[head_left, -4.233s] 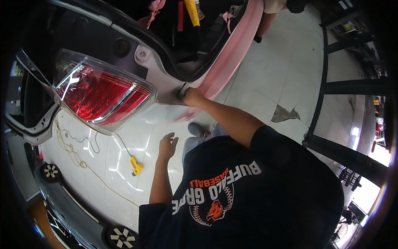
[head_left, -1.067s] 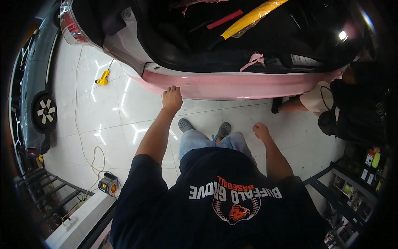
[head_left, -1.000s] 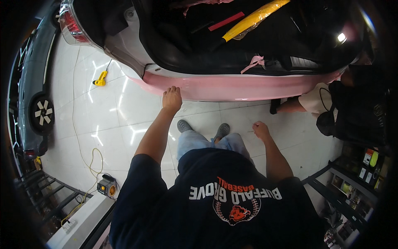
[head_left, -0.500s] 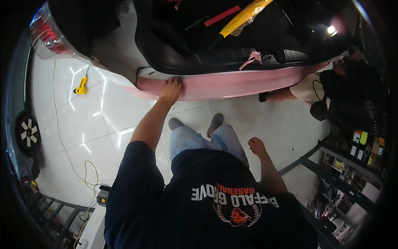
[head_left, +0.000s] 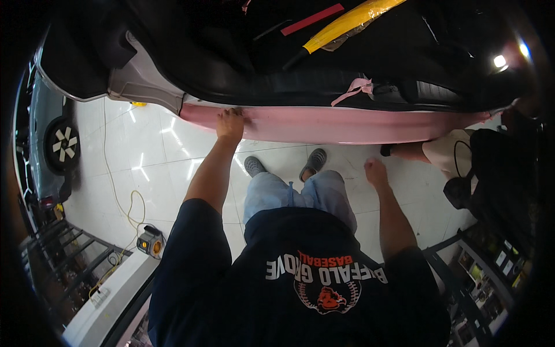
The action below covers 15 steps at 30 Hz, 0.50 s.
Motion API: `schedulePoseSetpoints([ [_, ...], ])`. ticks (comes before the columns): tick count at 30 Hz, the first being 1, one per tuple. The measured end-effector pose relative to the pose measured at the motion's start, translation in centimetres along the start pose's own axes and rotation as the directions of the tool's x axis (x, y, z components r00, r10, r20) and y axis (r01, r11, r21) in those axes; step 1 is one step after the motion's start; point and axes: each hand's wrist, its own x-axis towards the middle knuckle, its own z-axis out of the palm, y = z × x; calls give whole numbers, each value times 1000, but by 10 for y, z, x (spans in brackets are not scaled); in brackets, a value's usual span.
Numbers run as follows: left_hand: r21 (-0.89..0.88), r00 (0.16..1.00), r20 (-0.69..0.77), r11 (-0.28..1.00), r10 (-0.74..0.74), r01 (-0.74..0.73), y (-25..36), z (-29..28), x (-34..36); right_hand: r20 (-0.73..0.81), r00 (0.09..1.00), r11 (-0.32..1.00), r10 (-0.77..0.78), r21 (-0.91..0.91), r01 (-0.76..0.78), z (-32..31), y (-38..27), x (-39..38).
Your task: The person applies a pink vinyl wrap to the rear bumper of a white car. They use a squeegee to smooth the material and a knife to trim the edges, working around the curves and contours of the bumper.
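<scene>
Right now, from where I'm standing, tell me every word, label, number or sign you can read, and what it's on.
Dark T-shirt: large white and orange lettering, upside down in this view, next to a baseball emblem; legible in part, but I won't repeat printed words.
Small pale rectangles at the far right: too small and dim to read.
Pink bumper under the left hand: no lettering I can make out.

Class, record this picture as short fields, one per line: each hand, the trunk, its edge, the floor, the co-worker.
Left hand: on the pink bumper, toward its left end
Right hand: curled, off the bumper; contents unclear
Open trunk: red strip, yellow-wrapped item
Trunk edge: loose pink strip
Floor: yellow cord
Co-worker: near the bumper's right end
</scene>
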Motion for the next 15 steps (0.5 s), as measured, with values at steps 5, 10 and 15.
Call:
schedulePoseSetpoints([
  [5,-162,998,-46,985,44,-51,18,-7,-19,-303,834,886,-462,-200,418,-31,-34,70],
  [10,-227,966,-186,949,180,-220,79,-19,-12,-455,739,861,-497,-369,351,-36,-55,110],
  [15,-420,972,-220,891,83,-172,140,-16,0,-475,793,908,-382,-350,228,-42,-61,97],
])
